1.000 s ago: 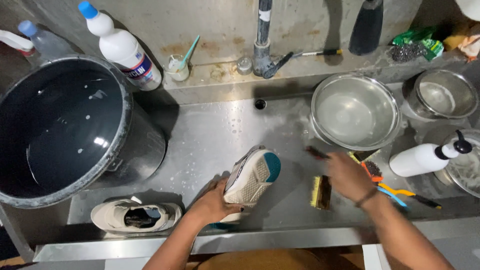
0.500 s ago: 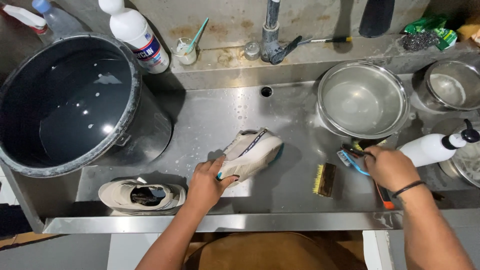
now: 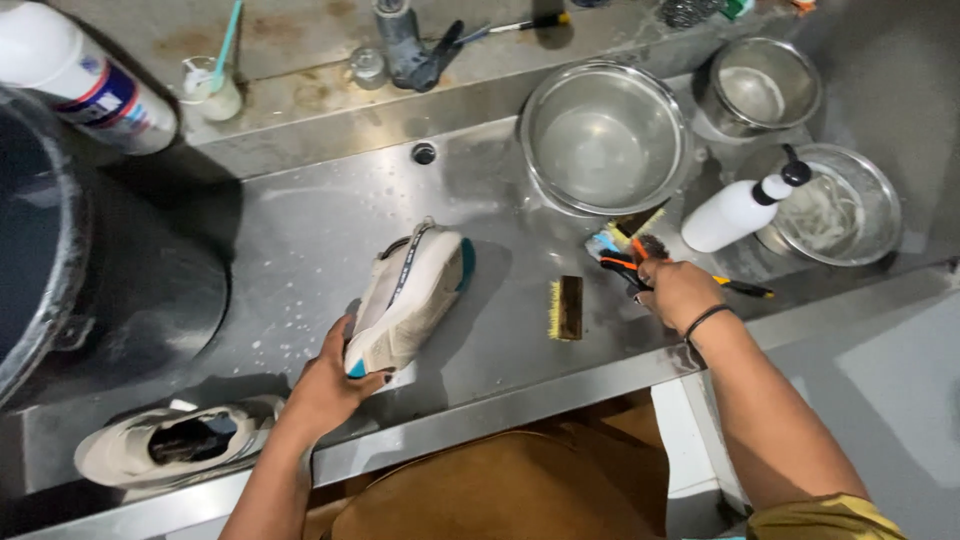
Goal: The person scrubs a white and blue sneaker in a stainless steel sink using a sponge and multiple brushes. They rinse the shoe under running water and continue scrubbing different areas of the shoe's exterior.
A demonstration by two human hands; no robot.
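Gripping the beige sneaker [image 3: 410, 300] sole-up on the steel counter [image 3: 300, 230], left hand [image 3: 330, 385] steadies it while right hand [image 3: 678, 292] closes on, probably, a small brush [image 3: 632, 255]; next is scrubbing.

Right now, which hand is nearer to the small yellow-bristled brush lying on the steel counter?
The right. The right hand is just beside the yellow-bristled brush, among other brushes. The left hand is farther away, holding the shoe.

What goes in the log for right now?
left hand: holds beige shoe | right hand: on brushes | steel counter: second shoe, scrub brush
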